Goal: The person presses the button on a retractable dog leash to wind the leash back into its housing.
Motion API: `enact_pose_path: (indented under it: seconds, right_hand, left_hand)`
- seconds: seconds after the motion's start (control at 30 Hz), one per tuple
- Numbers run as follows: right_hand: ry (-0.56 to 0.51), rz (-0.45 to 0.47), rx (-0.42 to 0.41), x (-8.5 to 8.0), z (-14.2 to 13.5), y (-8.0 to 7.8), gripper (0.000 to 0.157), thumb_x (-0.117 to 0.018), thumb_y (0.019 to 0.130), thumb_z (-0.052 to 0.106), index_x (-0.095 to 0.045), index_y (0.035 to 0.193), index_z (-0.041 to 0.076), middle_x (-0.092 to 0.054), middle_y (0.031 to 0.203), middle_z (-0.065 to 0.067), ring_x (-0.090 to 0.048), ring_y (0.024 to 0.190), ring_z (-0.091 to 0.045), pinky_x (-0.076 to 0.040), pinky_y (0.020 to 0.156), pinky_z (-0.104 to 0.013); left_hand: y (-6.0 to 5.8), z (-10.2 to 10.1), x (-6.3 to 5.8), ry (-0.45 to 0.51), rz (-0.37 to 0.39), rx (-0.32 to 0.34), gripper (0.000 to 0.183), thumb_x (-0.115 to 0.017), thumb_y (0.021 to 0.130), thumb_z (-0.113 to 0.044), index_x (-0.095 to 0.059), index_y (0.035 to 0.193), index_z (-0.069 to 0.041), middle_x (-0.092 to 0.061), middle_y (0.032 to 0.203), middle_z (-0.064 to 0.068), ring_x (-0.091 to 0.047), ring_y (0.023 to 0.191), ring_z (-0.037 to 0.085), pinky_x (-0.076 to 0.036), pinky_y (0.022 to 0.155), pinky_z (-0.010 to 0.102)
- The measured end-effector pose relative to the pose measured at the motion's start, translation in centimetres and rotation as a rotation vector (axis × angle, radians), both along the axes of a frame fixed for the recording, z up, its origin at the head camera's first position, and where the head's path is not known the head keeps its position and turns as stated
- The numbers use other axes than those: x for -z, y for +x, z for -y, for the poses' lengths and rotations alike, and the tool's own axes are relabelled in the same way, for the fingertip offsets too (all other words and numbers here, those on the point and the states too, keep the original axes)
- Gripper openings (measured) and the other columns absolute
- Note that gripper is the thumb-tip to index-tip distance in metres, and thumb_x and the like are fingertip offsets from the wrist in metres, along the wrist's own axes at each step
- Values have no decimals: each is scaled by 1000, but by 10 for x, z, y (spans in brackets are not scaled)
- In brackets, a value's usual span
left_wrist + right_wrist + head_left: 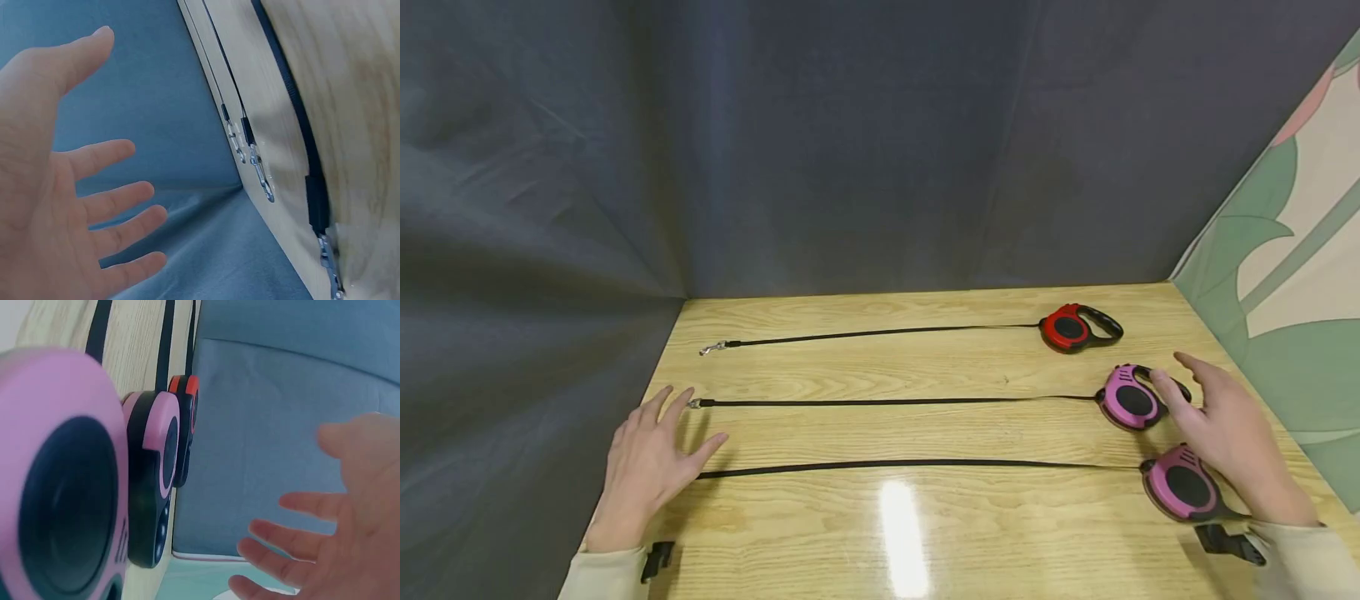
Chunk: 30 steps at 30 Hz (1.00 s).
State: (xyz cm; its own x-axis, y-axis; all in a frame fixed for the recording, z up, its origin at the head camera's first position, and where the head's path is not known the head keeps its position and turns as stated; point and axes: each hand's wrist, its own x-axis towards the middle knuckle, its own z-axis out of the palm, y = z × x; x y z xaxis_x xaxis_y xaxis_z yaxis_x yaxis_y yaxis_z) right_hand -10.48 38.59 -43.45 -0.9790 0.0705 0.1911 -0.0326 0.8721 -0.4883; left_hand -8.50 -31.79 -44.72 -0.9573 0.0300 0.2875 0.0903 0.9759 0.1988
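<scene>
Head view shows a red leash (1066, 330), a middle pink leash (1129, 402) and a near pink leash (1184, 485) on the pale, wood-grained counter (790, 533), their long black straps (880, 403) stretched from right to left. The right hand (1236, 429) hovers close by the pink cases, which are of rounded, smooth plastic; the left hand (646, 467) is near the middle strap's shiny metal clip (695, 403). Both hands have their fingers spread and hold nothing. The straps are flat and seem woven.

Three leashes (1132, 400) across the table (790, 533)
</scene>
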Motion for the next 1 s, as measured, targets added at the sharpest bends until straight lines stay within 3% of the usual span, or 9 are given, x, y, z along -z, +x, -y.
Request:
enact_pose_path:
  seconds: [0.17,0.27,0.4,0.5,0.57,0.67,0.8,1.0]
  right_hand:
    - [40,32,34,2,-7,4,66,-60,108,36,-47,151,-12,-53,137,-47,-55,113,-61,-44,84,-69]
    - [73,35,49,4,-12,6,59,-64,106,32,-54,144,-11,-56,132,-46,-61,104,-59,-48,73,-60]
    - [107,36,50,7,-19,7,51,-68,103,26,-59,136,-12,-58,130,-46,-65,84,-48,-44,62,-44]
    - [121,66,57,9,-25,7,51,-69,102,24,-59,134,-13,-58,128,-48,-65,78,-44,-44,58,-40]
    - [124,89,68,10,-28,7,51,-68,102,24,-59,135,-14,-57,129,-48,-66,80,-48,-46,58,-41]
    - [120,127,76,11,-35,8,52,-68,103,24,-57,136,-14,-55,132,-49,-64,95,-61,-51,64,-54]
    - [145,168,67,12,-41,8,50,-67,103,25,-57,134,-14,-55,132,-49,-59,104,-66,-50,73,-67]
    - [174,207,52,13,-47,9,52,-67,104,28,-59,129,-16,-59,125,-49,-58,105,-68,-49,77,-71]
  left_hand:
    - [4,3,3,11,20,-2,81,-80,88,-59,-59,147,-7,-54,151,30,-53,129,58,-45,90,76]
    - [6,5,6,21,23,11,76,-81,88,-56,-63,143,-6,-57,149,28,-55,128,58,-47,89,75]
    - [8,7,10,33,21,33,71,-83,88,-51,-67,139,-5,-61,145,25,-58,126,56,-49,89,72]
    - [10,9,13,43,29,36,69,-84,87,-50,-68,138,-6,-62,145,24,-58,125,54,-49,91,72]
    - [11,11,15,48,37,32,68,-84,88,-50,-68,138,-7,-62,145,24,-58,126,54,-49,92,72]
    - [12,14,17,62,71,25,67,-83,90,-51,-68,138,-7,-63,144,24,-58,127,54,-48,95,72]
    - [15,20,19,78,154,15,67,-81,91,-53,-68,138,-7,-65,141,25,-60,125,53,-50,94,71]
    - [20,26,23,85,255,20,66,-83,90,-52,-69,138,-8,-66,139,26,-61,124,54,-50,94,72]
